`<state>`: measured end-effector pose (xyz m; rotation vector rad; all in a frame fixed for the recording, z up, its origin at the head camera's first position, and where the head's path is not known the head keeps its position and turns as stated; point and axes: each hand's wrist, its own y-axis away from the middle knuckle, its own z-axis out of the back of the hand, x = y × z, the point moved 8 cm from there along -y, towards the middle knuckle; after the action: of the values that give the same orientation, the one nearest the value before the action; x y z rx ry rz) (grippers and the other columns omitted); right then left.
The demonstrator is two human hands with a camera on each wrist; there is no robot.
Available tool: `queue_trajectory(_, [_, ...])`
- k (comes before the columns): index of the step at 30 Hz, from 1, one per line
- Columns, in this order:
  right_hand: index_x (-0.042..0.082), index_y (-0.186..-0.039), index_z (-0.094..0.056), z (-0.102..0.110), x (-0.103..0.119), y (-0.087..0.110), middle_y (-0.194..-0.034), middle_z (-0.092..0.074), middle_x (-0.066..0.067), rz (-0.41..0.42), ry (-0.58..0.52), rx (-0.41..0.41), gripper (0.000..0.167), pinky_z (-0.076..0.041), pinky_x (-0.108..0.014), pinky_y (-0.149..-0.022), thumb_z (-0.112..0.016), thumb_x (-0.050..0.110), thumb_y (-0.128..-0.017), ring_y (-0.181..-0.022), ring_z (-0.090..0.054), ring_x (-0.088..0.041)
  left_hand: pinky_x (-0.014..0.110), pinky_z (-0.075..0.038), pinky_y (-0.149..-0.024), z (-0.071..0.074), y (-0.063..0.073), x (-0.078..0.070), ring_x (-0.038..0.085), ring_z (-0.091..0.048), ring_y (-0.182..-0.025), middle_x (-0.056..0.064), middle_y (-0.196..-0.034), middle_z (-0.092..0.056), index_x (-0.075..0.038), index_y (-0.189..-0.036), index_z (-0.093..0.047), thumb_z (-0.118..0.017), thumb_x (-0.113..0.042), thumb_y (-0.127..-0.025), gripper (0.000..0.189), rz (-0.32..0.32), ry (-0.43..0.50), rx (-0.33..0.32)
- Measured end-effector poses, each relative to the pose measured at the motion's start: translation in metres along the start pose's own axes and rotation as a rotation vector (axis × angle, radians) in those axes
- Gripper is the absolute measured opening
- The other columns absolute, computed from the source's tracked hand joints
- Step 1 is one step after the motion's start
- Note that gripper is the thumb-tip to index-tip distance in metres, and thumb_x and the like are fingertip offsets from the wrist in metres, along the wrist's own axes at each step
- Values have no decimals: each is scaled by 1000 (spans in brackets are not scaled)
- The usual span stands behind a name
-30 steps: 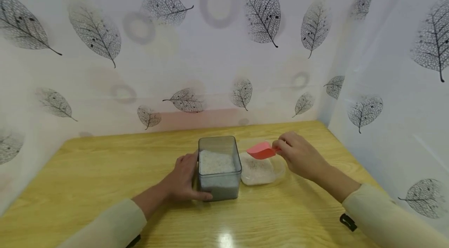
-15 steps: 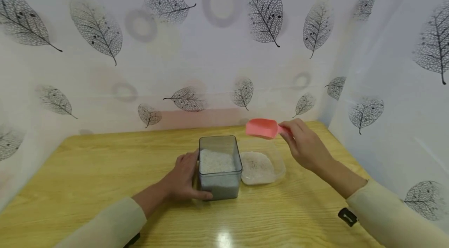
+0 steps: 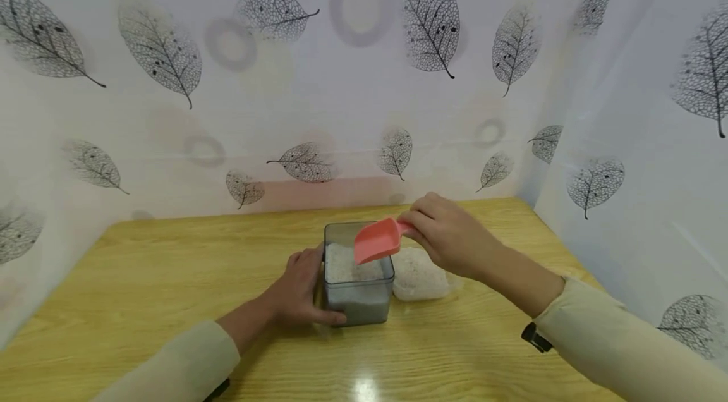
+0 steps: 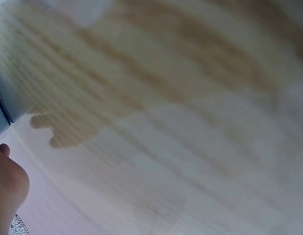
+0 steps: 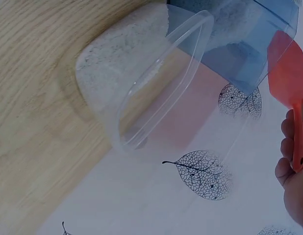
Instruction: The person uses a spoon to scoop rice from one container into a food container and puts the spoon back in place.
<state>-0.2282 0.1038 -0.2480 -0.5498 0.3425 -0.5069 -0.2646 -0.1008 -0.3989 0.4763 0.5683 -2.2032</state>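
In the head view a grey see-through square container, part filled with white rice-like grains, stands mid-table. My left hand holds its left side, the thumb across the front and the fingers reaching toward the back. A pink-red scoop is tipped over the container's opening, its lip low toward the grains. My right hand grips the scoop's handle from the right. Just right of the container sits a clear plastic tub with more white grains, partly hidden by my right hand in the head view.
A wood-grain table bears both containers. Behind it and on the right hangs a pale sheet printed with dark leaves.
My right hand lifted the scoop out over the tub, then brought it left and tipped it over the grey container. The left hand has stayed in place on the container.
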Motion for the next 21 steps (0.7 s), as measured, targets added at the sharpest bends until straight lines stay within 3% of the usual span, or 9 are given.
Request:
queue_trajectory(6, [8, -106, -70, -12, 12, -12, -93, -61, -1, 64, 40, 105, 17, -45, -31, -78, -65, 22, -96, -85, -51, -19, 57, -21, -114, -2, 0, 1, 25, -37, -137, 3, -153, -40, -14, -158, -17, -77, -73, -64, 126, 11, -1, 11])
queue_trajectory(15, [12, -99, -70, -29, 31, -19, -90, -63, 2, 150, 99, 163, 11, -46, -32, -81, -69, 22, -94, -86, -53, -18, 56, -22, -114, -2, 0, 1, 25, -37, -137, 3, -153, -40, -13, -159, -15, -75, -76, -64, 129, 14, -12, 16])
queue_trajectory(21, [14, -102, -69, -50, 39, -25, -94, -60, 2, 91, 35, 331, 17, -44, -30, -76, -69, 29, -94, -86, -48, -16, 55, -22, -113, -1, 0, 0, 24, -39, -135, 2, -150, -43, -15, -157, -19, -77, -73, -65, 124, 4, -8, 9])
